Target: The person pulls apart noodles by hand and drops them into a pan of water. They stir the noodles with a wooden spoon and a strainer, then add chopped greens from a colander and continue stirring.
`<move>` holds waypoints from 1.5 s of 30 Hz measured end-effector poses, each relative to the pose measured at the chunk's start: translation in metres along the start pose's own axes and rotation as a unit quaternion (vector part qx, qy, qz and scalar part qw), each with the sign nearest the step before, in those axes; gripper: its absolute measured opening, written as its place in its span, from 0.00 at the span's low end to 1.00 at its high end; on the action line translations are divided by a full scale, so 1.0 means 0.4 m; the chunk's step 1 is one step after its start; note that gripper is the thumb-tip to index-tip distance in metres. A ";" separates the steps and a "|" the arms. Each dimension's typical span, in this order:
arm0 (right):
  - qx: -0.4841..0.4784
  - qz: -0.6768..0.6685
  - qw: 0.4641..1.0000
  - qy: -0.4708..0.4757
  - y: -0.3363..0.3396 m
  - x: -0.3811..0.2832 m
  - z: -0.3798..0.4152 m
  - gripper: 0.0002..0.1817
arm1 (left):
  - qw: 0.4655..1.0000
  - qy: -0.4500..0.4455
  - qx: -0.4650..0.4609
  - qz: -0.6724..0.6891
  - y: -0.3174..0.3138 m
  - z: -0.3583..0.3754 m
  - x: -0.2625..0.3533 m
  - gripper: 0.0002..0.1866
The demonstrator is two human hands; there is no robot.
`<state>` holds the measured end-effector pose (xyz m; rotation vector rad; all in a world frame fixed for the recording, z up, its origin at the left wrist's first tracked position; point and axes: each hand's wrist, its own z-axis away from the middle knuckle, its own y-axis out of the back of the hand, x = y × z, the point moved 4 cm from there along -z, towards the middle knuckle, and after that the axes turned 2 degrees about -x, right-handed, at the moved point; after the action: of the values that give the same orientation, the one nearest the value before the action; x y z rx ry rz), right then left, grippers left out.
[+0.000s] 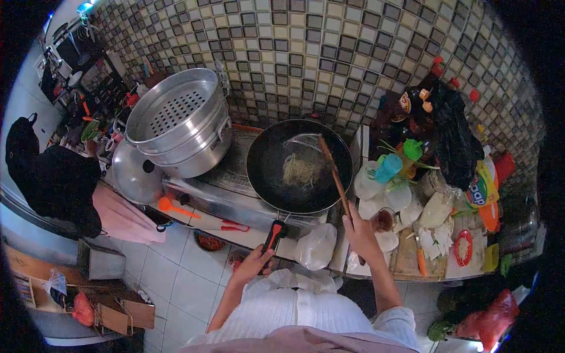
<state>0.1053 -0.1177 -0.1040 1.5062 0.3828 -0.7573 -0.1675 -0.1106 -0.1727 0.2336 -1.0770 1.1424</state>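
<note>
A black wok (266, 191) sits on the stove, with a small heap of pale, thin shreds (300, 172) near its middle; what they are I cannot make out. My left hand (252, 263) is closed round the lower end of the wok's black and red handle (273, 235). From the right, my right hand (362, 236) grips a spatula by its long wooden handle (336, 179). The spatula's metal blade (303, 140) lies inside the wok, just beyond the shreds.
Left of the wok stands a large aluminium steamer pot (203, 150), with a lid (132, 176) and orange spoon (175, 207) nearby. A plastic bag (316, 246) lies at the front edge. Bottles, a glass (384, 220) and a red dish (463, 248) crowd the right. Another person (56, 185) is far left.
</note>
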 end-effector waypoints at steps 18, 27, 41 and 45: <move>-0.198 -0.479 0.823 -0.231 0.008 -0.033 0.038 0.23 | 1.000 -0.004 -0.016 0.015 0.012 -0.015 -0.020 0.11; -0.222 -0.597 0.744 -0.200 0.030 -0.036 0.043 0.12 | 1.000 -0.005 -0.011 0.025 0.010 -0.010 -0.016 0.09; -0.102 -0.244 0.960 -0.095 -0.006 -0.038 0.031 0.22 | 1.000 -0.009 -0.012 -0.002 0.006 -0.004 -0.010 0.10; 0.028 0.018 0.999 0.020 -0.004 -0.037 0.043 0.24 | 1.000 -0.014 -0.006 -0.017 -0.002 0.004 0.007 0.12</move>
<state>0.0895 -0.1309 -0.0943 1.5786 0.3662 -0.7167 -0.1676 -0.1103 -0.1693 0.2574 -1.1013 1.1047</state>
